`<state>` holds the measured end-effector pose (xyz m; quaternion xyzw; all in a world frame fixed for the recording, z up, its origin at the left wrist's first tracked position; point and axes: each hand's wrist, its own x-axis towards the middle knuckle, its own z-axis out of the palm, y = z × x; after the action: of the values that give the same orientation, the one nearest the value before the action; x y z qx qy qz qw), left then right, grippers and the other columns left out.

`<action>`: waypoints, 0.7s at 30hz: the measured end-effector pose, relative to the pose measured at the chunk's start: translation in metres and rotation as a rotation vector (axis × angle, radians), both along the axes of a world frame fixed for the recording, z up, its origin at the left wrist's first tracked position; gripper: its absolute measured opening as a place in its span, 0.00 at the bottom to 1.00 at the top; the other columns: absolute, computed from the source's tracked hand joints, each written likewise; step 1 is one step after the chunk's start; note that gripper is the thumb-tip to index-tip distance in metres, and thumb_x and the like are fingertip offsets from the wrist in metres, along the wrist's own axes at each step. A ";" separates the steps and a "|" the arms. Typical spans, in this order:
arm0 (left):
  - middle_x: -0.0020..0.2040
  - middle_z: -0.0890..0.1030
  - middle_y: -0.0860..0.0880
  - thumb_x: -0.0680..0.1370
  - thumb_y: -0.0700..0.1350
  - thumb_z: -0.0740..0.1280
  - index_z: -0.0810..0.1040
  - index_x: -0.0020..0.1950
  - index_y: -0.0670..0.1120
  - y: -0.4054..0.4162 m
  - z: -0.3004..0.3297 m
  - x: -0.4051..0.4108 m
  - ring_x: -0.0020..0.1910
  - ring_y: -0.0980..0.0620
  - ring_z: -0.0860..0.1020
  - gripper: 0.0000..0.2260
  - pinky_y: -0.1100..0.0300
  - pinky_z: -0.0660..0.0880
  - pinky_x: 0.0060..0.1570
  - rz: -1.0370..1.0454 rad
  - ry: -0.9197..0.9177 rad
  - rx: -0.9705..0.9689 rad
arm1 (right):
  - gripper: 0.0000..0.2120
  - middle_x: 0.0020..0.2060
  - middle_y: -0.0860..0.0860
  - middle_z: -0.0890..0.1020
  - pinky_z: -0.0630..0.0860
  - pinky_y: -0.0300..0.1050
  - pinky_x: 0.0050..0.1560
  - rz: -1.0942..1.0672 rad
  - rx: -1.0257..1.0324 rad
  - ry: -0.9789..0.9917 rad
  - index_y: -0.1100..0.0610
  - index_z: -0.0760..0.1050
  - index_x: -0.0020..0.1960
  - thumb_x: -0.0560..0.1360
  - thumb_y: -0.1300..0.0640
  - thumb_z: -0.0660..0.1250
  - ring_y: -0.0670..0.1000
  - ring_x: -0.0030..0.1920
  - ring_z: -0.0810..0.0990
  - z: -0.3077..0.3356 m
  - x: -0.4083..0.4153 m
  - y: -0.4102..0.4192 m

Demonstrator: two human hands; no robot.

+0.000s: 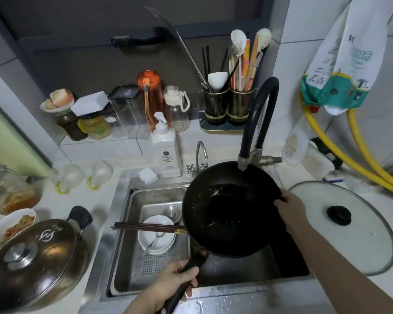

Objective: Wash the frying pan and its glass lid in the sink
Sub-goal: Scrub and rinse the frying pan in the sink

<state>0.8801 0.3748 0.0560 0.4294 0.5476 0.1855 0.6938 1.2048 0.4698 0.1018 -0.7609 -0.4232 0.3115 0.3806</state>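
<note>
Pan [232, 209] held over sink [123, 200], under tap [242, 164]. My left hand [175, 279] wraps the handle; right hand [289, 208] grips the far-right rim. Lid [359, 241] on right surface. I judge pan heavy, wet-slippery; lid fragile, lift by knob.

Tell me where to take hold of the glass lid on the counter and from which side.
Grip the black knob at the centre of the glass lid, coming straight down from above. The lid lies flat, dome up, on the counter right of the sink, so its rim offers little to pinch. The right hand, now on the pan's rim, is probably nearest.
</note>
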 end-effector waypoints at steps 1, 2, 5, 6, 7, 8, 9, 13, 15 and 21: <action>0.34 0.80 0.43 0.62 0.54 0.75 0.77 0.45 0.42 0.000 -0.004 0.000 0.23 0.51 0.75 0.20 0.63 0.71 0.23 0.016 0.036 0.036 | 0.21 0.43 0.54 0.83 0.76 0.52 0.44 -0.033 0.021 0.134 0.55 0.77 0.60 0.70 0.70 0.59 0.57 0.42 0.80 -0.003 0.002 -0.006; 0.33 0.80 0.44 0.63 0.53 0.74 0.77 0.46 0.42 -0.002 -0.005 0.000 0.23 0.52 0.74 0.19 0.63 0.71 0.23 0.030 0.064 0.080 | 0.24 0.44 0.53 0.83 0.77 0.53 0.46 -0.066 0.046 0.280 0.53 0.76 0.60 0.70 0.72 0.58 0.57 0.41 0.80 -0.006 0.003 -0.013; 0.28 0.76 0.48 0.73 0.44 0.71 0.75 0.48 0.42 -0.005 0.001 0.000 0.22 0.55 0.71 0.08 0.65 0.66 0.21 0.012 0.159 0.222 | 0.29 0.47 0.54 0.82 0.80 0.47 0.42 -0.138 0.116 0.646 0.50 0.73 0.63 0.71 0.76 0.57 0.56 0.43 0.80 -0.018 0.001 -0.028; 0.27 0.75 0.49 0.75 0.40 0.69 0.75 0.50 0.40 -0.005 0.004 -0.002 0.22 0.56 0.70 0.06 0.66 0.65 0.21 0.003 0.197 0.266 | 0.28 0.50 0.55 0.81 0.81 0.44 0.41 -0.149 0.132 0.718 0.52 0.72 0.64 0.71 0.76 0.57 0.56 0.45 0.80 -0.024 0.000 -0.031; 0.27 0.74 0.51 0.76 0.38 0.68 0.75 0.51 0.39 -0.004 0.008 -0.005 0.22 0.57 0.69 0.06 0.66 0.66 0.22 0.002 0.242 0.303 | 0.27 0.52 0.55 0.81 0.82 0.43 0.42 -0.155 0.139 0.767 0.54 0.72 0.65 0.72 0.76 0.58 0.56 0.48 0.81 -0.029 -0.002 -0.033; 0.26 0.74 0.51 0.75 0.38 0.68 0.76 0.53 0.39 -0.002 0.013 -0.009 0.22 0.57 0.70 0.07 0.66 0.67 0.23 -0.002 0.288 0.341 | 0.26 0.54 0.56 0.81 0.82 0.44 0.45 -0.158 0.139 0.800 0.55 0.71 0.66 0.73 0.75 0.58 0.56 0.50 0.80 -0.035 -0.004 -0.036; 0.26 0.74 0.51 0.75 0.40 0.69 0.77 0.53 0.41 0.000 0.020 -0.012 0.22 0.57 0.70 0.08 0.65 0.67 0.23 -0.017 0.339 0.371 | 0.26 0.56 0.57 0.80 0.81 0.47 0.49 -0.165 0.132 0.817 0.56 0.70 0.67 0.73 0.74 0.58 0.58 0.53 0.80 -0.039 -0.006 -0.038; 0.26 0.75 0.48 0.74 0.42 0.70 0.78 0.40 0.46 0.010 0.056 -0.019 0.20 0.52 0.70 0.04 0.64 0.67 0.20 -0.118 0.467 0.358 | 0.26 0.53 0.59 0.80 0.77 0.48 0.48 -0.149 0.047 0.777 0.58 0.71 0.66 0.72 0.75 0.56 0.57 0.48 0.80 -0.049 -0.016 -0.041; 0.25 0.76 0.48 0.73 0.42 0.70 0.78 0.37 0.45 0.013 0.070 -0.018 0.18 0.52 0.70 0.05 0.65 0.64 0.18 -0.129 0.454 0.287 | 0.25 0.46 0.58 0.81 0.77 0.47 0.43 -0.125 -0.020 0.742 0.57 0.72 0.64 0.71 0.75 0.56 0.56 0.43 0.79 -0.048 -0.019 -0.041; 0.23 0.75 0.46 0.71 0.38 0.73 0.81 0.44 0.34 -0.001 0.072 -0.006 0.17 0.52 0.69 0.07 0.65 0.65 0.17 -0.064 0.368 0.125 | 0.19 0.41 0.58 0.81 0.76 0.41 0.35 -0.065 -0.143 0.644 0.59 0.74 0.62 0.74 0.70 0.59 0.55 0.38 0.78 -0.048 -0.008 -0.027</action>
<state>0.8740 0.3736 0.1276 0.5155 0.6387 0.1156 0.5594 1.1967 0.4423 0.0536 -0.6612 -0.2338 0.5526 0.4503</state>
